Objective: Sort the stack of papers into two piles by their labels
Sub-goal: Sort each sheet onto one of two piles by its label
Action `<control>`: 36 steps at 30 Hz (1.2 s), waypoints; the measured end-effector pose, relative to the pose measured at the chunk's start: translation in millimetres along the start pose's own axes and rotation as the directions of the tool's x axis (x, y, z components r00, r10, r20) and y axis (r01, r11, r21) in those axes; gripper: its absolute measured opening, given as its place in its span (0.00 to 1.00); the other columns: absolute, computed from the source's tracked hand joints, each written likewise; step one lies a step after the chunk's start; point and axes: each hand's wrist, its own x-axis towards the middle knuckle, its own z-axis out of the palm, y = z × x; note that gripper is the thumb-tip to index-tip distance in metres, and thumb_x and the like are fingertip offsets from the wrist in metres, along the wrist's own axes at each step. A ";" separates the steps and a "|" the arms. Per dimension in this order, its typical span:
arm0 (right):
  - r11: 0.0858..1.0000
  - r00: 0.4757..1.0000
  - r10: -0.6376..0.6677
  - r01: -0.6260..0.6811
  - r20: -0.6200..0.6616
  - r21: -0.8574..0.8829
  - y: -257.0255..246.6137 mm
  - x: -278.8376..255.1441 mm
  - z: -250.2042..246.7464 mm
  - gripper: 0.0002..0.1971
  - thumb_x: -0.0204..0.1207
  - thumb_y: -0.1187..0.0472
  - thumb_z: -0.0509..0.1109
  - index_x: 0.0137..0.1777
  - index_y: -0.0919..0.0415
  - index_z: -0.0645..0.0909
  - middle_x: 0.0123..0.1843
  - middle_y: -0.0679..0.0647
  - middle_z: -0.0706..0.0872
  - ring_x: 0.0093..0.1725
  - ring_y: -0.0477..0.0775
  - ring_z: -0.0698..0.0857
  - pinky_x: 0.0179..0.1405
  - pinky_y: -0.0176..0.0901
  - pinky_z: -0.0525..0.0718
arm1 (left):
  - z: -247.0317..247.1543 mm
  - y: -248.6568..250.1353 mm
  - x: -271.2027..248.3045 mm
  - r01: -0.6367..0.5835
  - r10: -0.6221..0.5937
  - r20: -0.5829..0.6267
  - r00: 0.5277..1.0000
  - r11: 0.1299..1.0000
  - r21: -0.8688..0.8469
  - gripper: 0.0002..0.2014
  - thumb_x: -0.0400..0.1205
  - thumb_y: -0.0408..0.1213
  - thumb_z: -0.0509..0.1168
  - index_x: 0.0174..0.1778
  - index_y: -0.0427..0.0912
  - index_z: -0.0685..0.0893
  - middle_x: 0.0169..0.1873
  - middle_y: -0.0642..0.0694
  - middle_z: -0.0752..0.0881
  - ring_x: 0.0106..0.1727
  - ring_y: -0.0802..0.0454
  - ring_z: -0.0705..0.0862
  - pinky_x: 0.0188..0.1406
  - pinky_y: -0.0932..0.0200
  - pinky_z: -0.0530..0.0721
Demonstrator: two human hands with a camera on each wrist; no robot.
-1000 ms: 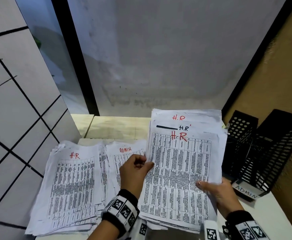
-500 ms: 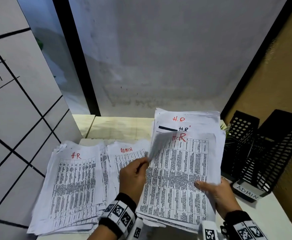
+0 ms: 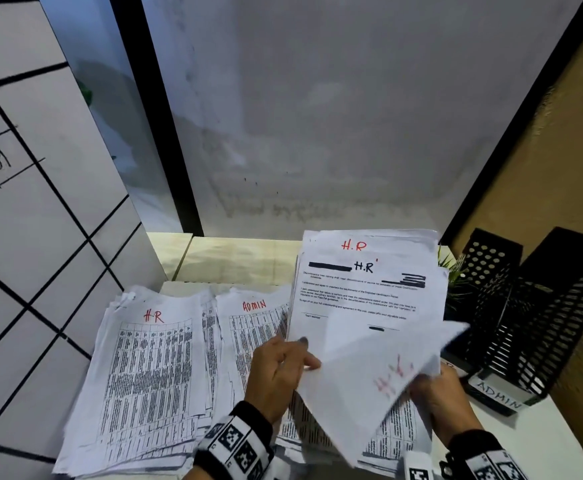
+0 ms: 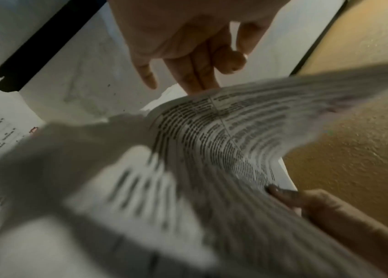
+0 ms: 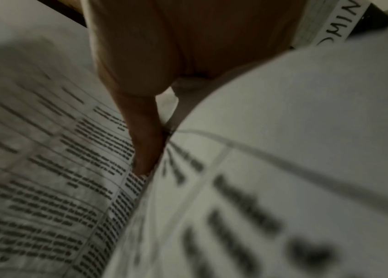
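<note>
My left hand (image 3: 279, 372) sits at lower centre of the head view, back of the hand up, wrist angled toward the upper right. Its fingers (image 3: 309, 360) are extended and lie against the left edge of the flipped sheet (image 3: 369, 375); the left wrist view shows three fingers straight and one bent, curled round nothing.

My right hand (image 3: 439, 396) is at lower right, palm under the held stack (image 3: 366, 289). Its thumb (image 4: 281, 193) presses onto the printed face of the flipped sheet, pinching the paper against the hand. Whether the other fingers curl round the stack is hidden by paper.

The flipped sheet is folded over toward me, blank back up, a red label showing through faintly. The held stack stands tilted at centre right, top page marked "H.R".

At lower left lies the H.R pile (image 3: 151, 375); just right of it, partly behind my left hand, the ADMIN pile (image 3: 248, 317). At the right edge stand two black mesh trays (image 3: 539, 306), the nearer one labelled "ADMIN".
</note>
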 end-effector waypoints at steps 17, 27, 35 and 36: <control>0.998 0.998 -0.043 0.041 0.037 0.045 -1.5 2.1 7.1 0.48 0.26 0.48 0.92 0.47 0.74 0.83 0.37 0.67 0.89 0.34 0.59 0.88 0.30 0.45 0.86 | 4.7 -3.1 31.7 0.106 -0.104 -0.303 0.947 0.994 -0.010 0.10 0.75 0.30 0.74 0.40 0.52 0.86 0.33 0.55 0.86 0.36 0.55 0.84 0.35 0.64 0.84; 0.998 1.000 -0.010 0.008 0.019 0.065 -7.0 1.3 2.9 0.22 0.53 0.74 0.79 0.50 0.75 0.81 0.38 0.65 0.90 0.40 0.65 0.89 0.39 0.52 0.87 | -1.7 -21.1 17.9 -0.354 0.368 -0.137 0.920 0.928 0.116 0.19 0.72 0.21 0.72 0.50 0.50 0.90 0.63 0.50 0.86 0.65 0.57 0.84 0.63 0.62 0.81; 0.995 1.000 0.007 -0.010 0.026 0.097 -3.8 1.1 4.0 0.19 0.61 0.80 0.75 0.53 0.76 0.79 0.36 0.64 0.90 0.34 0.62 0.89 0.32 0.49 0.88 | -13.9 -16.3 2.1 -0.051 0.048 0.053 0.997 0.997 0.064 0.24 0.75 0.34 0.75 0.63 0.55 0.76 0.55 0.62 0.86 0.59 0.69 0.82 0.58 0.69 0.82; 0.995 0.999 0.011 -0.015 0.039 0.100 -3.4 0.9 5.1 0.20 0.60 0.79 0.75 0.54 0.75 0.79 0.37 0.66 0.90 0.35 0.63 0.90 0.33 0.51 0.88 | -14.2 -14.2 1.7 -0.025 0.026 -0.027 0.999 0.999 0.046 0.20 0.75 0.35 0.75 0.59 0.54 0.77 0.50 0.59 0.88 0.54 0.67 0.85 0.50 0.70 0.84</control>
